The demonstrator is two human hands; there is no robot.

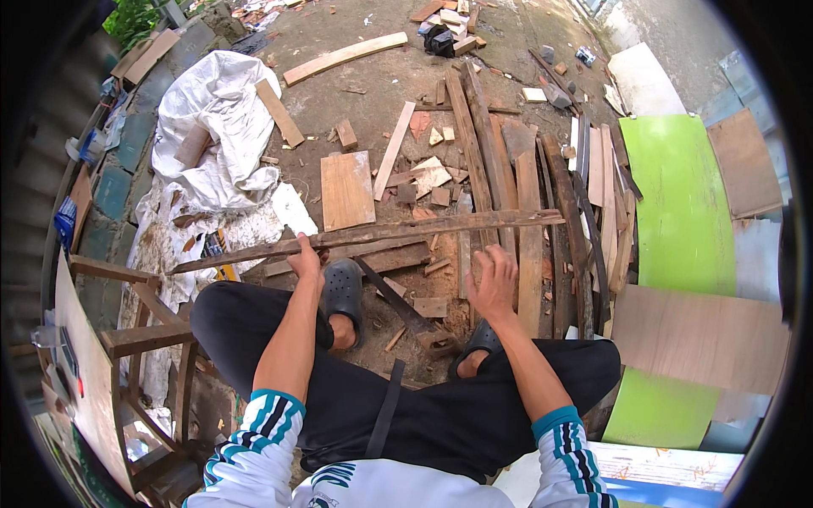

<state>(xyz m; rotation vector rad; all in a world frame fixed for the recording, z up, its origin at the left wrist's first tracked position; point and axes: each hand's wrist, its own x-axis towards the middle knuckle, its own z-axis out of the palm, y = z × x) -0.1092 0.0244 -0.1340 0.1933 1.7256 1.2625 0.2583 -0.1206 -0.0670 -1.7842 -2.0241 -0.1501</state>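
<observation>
Our left hand (306,254) was curled around a long weathered batten (373,234), the fingers wrapped over its top edge and the thumb tucked under, so the grip was closed on the wood. From those fingers the batten ran out both ways: a short stretch toward the white sack (222,118) on our left, and a much longer stretch to our right, rising a little and passing above our right hand (493,286).

That right hand was spread flat, fingers (500,264) splayed and open, holding nothing; it rested on or just over the upright planks (529,245) in front of us, though the fisheye bend made it hard for us to say whether the palm truly touched them. The batten lay just beyond its fingertips, apart from them.

Below the left fingers sat our dark clog (343,290), and a second clog (479,341) showed under the right wrist. Ahead of the left fingers lay a squarish board (345,190) among small offcuts. Well out to the right of the right fingers were a green panel (677,203) and a brown plywood sheet (699,336). A wooden stool frame (140,337) stood off to the left of our left arm.
</observation>
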